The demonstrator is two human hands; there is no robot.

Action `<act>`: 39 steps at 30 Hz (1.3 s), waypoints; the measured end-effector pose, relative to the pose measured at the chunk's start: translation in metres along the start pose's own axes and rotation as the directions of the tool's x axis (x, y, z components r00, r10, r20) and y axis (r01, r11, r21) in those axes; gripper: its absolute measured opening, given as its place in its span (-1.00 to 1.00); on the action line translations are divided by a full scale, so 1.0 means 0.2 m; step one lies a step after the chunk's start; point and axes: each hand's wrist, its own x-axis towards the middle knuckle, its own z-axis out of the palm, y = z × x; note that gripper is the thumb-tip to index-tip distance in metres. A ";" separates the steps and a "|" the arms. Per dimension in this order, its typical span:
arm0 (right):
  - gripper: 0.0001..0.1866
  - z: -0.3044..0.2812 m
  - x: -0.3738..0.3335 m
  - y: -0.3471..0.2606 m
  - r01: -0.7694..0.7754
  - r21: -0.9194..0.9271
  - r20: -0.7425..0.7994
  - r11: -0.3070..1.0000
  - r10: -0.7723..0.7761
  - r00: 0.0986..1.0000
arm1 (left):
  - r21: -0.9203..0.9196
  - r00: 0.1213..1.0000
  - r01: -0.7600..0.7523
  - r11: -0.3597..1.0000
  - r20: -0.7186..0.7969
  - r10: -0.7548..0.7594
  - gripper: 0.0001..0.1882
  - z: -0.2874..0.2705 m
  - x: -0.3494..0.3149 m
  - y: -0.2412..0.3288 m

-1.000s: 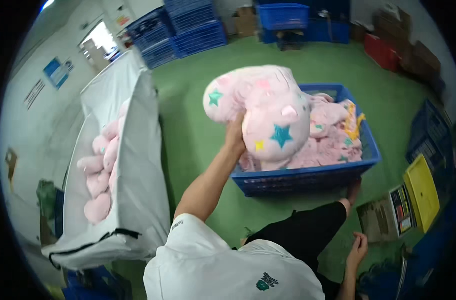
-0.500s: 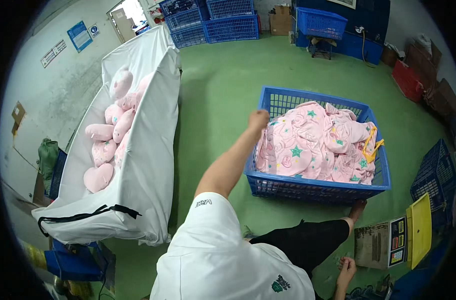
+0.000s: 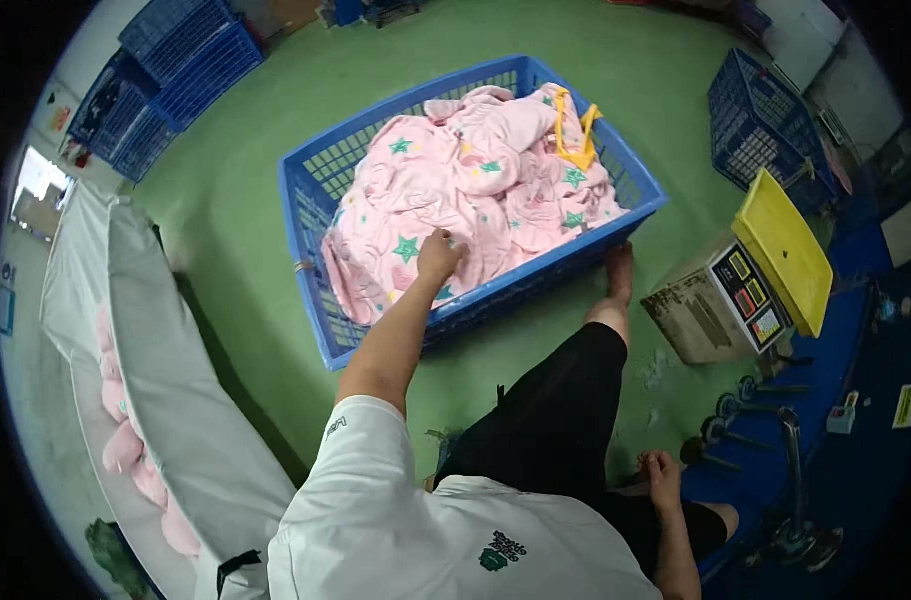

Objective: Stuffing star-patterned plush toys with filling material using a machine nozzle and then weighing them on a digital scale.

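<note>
A large blue plastic basket (image 3: 311, 290) stands on the floor ahead of me, heaped with soft pink fabric (image 3: 426, 170) patterned with green stars and small hearts. My left hand (image 3: 439, 260) reaches over the near side and pinches the fabric near a green star; its fingertips are partly hidden. A yellow strap (image 3: 576, 150) lies on the heap at the right. My right hand (image 3: 662, 478) hangs low beside my thigh, fingers curled, with nothing visible in it.
A white cloth-sided bin (image 3: 176, 330) with pink plush pieces (image 3: 126, 447) stands at left. To the right are a worn box-like device (image 3: 701, 305) with a panel, a yellow tray (image 3: 786, 250), a blue bench with metal fittings (image 3: 796, 470), and blue crates (image 3: 766, 120). More crates (image 3: 191, 60) are stacked far left.
The view has swung right and downward, so the basket sits further left and closer. My left hand has moved from the basket's left rim onto the pink fabric. My right hand stays low.
</note>
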 end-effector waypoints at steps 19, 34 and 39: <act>-0.81 0.04 0.08 -0.02 -0.125 0.056 0.044 0.991 0.123 0.991 | -0.091 0.998 -0.031 0.995 -0.052 0.027 -0.76 -0.30 -0.07 -0.18; -0.63 0.23 0.33 -1.06 0.435 0.329 0.034 0.839 -0.470 0.882 | -0.950 0.689 -0.169 0.261 0.076 0.721 -0.86 -0.67 -0.94 1.43; -0.52 0.03 0.25 -1.10 0.652 -0.441 -0.412 0.617 -0.784 0.464 | -0.964 0.622 0.049 0.261 0.234 0.747 -0.87 -0.42 -1.27 1.83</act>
